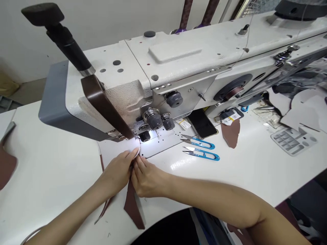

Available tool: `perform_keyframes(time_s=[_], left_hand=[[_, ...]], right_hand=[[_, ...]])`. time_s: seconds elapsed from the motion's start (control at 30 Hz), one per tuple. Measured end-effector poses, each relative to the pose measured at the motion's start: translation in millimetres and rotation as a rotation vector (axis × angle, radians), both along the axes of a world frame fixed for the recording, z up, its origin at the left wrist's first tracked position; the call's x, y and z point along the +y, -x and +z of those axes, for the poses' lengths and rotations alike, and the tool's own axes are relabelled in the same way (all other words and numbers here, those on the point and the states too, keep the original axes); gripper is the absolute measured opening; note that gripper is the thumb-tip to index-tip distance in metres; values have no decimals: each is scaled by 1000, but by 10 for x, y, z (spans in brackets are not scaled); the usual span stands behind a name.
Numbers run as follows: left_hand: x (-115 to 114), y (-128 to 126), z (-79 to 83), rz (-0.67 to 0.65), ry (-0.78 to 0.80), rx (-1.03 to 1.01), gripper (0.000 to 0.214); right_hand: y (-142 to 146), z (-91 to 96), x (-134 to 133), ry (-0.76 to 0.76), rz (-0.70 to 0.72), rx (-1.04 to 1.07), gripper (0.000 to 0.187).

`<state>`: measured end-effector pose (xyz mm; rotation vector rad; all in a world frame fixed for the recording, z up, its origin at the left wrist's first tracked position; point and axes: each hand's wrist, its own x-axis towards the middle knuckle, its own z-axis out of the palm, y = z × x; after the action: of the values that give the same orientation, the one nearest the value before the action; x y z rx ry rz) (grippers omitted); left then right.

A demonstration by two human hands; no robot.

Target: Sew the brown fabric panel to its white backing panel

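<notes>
A large white sewing machine (178,58) lies across the table, its needle area lit by a small lamp. Both my hands meet just in front of the needle. My left hand (116,172) pinches a white-backed brown leather piece (133,204) at its top edge. My right hand (146,178) grips the same piece from the right, fingers curled on it. The brown end of the piece hangs toward the table's front edge. A brown strap (104,105) runs down from a black spool post to the presser foot.
Two blue thread snips (201,149) lie right of the needle plate. A black phone (203,123) and a brown leather cut-out (231,132) sit behind them. More brown leather (6,165) lies at the far left. Paper patterns and a grey plastic tray (293,139) are at the right.
</notes>
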<state>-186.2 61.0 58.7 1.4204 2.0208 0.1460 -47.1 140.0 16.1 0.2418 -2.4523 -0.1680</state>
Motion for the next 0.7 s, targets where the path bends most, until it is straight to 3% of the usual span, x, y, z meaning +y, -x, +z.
perform_keyframes(time_s=[0.13,0.37,0.7], left_hand=[[3,-25,-57,29,-70,47,59],[52,43,-62,-45,-77,153,59],[166,109,26,-183,-41,523,53]], right_hand=[[17,-17,16,-5,0,7,17],[25,-49,78,46,1,-6,21],[84,-6,356,77,4,-54,24]])
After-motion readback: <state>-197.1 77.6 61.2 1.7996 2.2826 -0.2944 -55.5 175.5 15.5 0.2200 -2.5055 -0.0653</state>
